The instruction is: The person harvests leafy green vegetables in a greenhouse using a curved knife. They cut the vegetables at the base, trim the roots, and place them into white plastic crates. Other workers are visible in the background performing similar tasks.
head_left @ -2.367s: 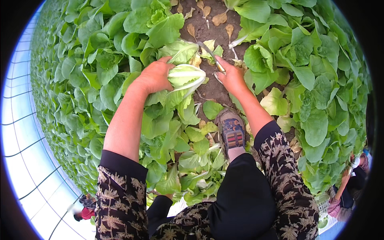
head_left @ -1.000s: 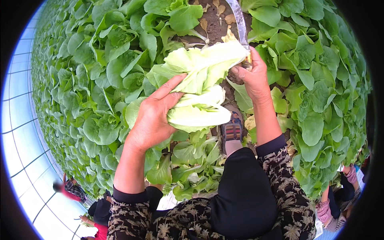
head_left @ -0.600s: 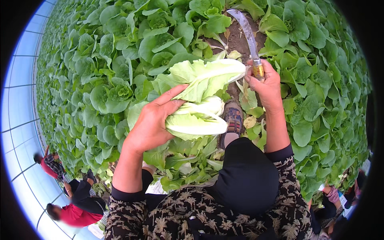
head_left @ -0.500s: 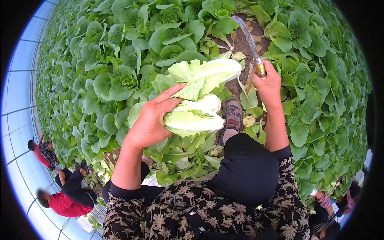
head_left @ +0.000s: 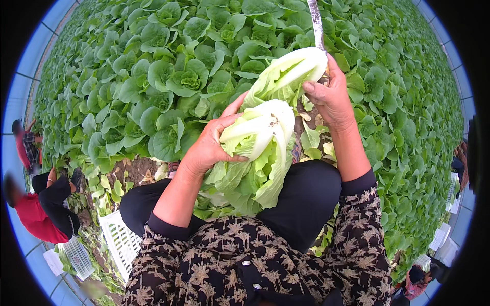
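Both cabbage heads now sit closer to me and larger in the middle of the frame than half a second ago, and the knife blade [head_left: 316,23] has risen until its tip runs off the top edge.

My left hand [head_left: 210,145] is closed around the lower cabbage [head_left: 258,133], just left of centre. Fingers wrap its pale stalk end from the left, the thumb lies across the front, and its loose outer leaves hang down over my dark trousers [head_left: 306,194]. The cut white base faces up and to the right.

My right hand [head_left: 332,97], upper right of centre, is clenched on the knife handle, which the hand hides; only the grey blade shows, pointing straight up. The same hand also presses against the second cabbage [head_left: 291,71], which lies tilted just above and touching the first one, its white ribs toward the blade. My thumb rests on its right end.

Behind both hands, rows of green cabbage plants [head_left: 173,76] fill the upper half of the frame and the right side. A strip of bare soil [head_left: 138,168] shows at the left middle. A white slatted crate [head_left: 120,242] stands at the lower left beside my knee, with a smaller one further left near the rim. A person in a red top [head_left: 33,214] crouches at the far left edge, and another person appears at the lower right rim. My patterned sleeves [head_left: 357,245] fill the bottom.
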`<state>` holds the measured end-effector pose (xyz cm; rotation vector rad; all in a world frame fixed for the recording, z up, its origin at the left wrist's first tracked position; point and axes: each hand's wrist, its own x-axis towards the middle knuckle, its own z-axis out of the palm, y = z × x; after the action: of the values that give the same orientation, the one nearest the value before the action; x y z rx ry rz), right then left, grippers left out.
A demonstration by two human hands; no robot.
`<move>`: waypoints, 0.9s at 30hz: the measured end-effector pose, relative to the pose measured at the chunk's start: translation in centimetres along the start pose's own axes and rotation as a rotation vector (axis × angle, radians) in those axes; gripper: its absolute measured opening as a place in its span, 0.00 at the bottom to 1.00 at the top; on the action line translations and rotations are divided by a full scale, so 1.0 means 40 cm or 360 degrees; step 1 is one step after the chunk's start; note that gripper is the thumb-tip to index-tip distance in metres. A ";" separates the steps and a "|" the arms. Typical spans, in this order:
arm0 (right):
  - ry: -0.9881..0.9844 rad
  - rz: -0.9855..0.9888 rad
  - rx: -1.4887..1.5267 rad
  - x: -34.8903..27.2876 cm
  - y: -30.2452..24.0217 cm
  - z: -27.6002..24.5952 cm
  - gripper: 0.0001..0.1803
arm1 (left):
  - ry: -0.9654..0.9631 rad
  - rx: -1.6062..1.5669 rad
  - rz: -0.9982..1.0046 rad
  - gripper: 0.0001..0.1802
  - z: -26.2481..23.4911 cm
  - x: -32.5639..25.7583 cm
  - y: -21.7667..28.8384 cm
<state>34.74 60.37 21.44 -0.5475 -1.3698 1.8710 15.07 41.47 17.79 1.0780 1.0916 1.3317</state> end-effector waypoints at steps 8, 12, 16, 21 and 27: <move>-0.0165 -0.0041 -0.0617 -0.027 -0.068 0.162 0.28 | 0.0194 0.0246 0.0457 0.53 -0.015 -0.108 0.109; -0.0264 0.0103 -0.0372 -0.064 -0.039 0.303 0.27 | 0.0410 0.0576 0.0465 0.55 -0.004 -0.174 0.140; -0.0285 0.0076 -0.0031 -0.106 -0.002 0.379 0.23 | 0.0788 0.1298 0.0810 0.55 -0.015 -0.249 0.172; -0.0189 0.0157 -0.0038 -0.138 0.041 0.463 0.18 | 0.0617 0.0544 0.1125 0.68 -0.057 -0.298 0.162; -0.0380 -0.0541 -0.0954 -0.131 0.024 0.693 0.18 | 0.1051 0.0368 0.1241 0.56 -0.158 -0.463 0.212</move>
<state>18.17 38.98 29.49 -0.3487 -2.0576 1.2697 8.08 22.53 24.64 1.3449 1.3817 2.3389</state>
